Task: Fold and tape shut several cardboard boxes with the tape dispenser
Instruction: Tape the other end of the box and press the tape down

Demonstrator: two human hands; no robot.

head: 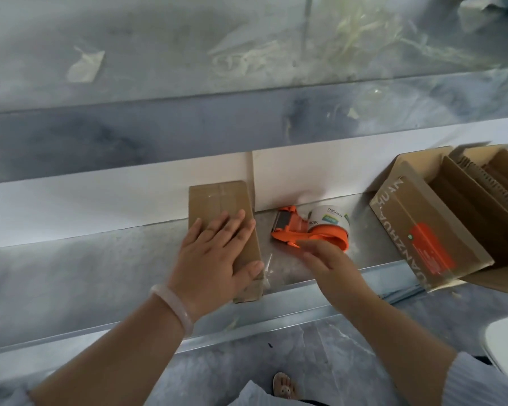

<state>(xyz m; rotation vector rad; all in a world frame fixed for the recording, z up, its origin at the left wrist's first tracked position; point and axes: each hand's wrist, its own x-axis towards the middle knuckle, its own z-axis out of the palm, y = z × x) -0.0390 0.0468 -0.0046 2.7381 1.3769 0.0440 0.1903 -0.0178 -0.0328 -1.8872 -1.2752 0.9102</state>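
— Which step am I on?

— Taping, I'd judge; your box [217,197] lies closed at the centre of the frame on the bench [129,259], with a glossy strip of tape [223,192] running down its top; the dispenser [311,230] lies on its side just right of it, touching nothing of the box.

— And my hands?

— Your left hand [214,253] lies flat on the box, fingers straight and spread, thumb along its right edge; it presses and grasps nothing. Your right hand [332,265] stretches to the dispenser's handle from lower right; the fingers are blurred, but they look extended, not wrapped round it; released, then, as far as I can tell.

— What does the next move call for?

— Either a firm grip on the handle, blade end toward the box, or a fresh box from the carton [423,227] at the right edge; which one, I cannot tell.
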